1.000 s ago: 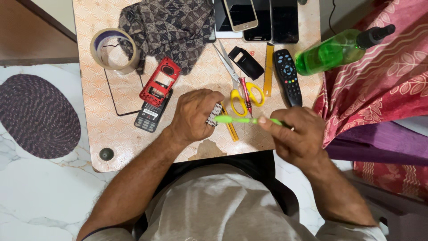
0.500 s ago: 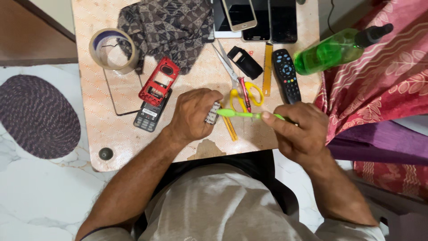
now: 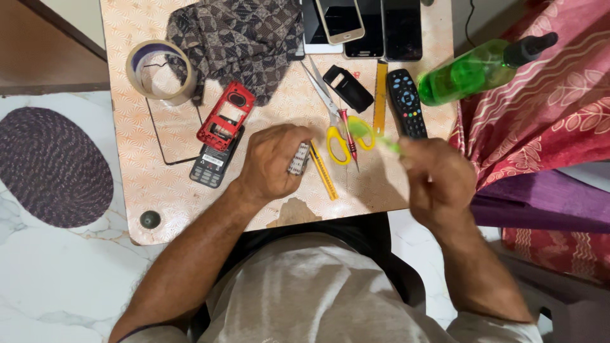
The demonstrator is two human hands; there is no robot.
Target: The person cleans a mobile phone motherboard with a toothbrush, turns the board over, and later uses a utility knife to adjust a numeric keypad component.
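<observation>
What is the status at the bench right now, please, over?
Left hand closed on a small keypad part. Right hand grips a green tool, blurred. Yellow scissors and red screwdriver lie between the hands.

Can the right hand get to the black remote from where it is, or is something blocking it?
Probably yes: the right hand sits just below the black remote with nothing between, though it already holds a green tool.

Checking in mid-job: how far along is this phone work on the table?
Done: the red phone shell lies off, resting on the dark keypad phone body. In hand: the left hand grips a small keypad-like part; the right hand holds a blurred green tool. Left: shell and body are still apart.
</observation>
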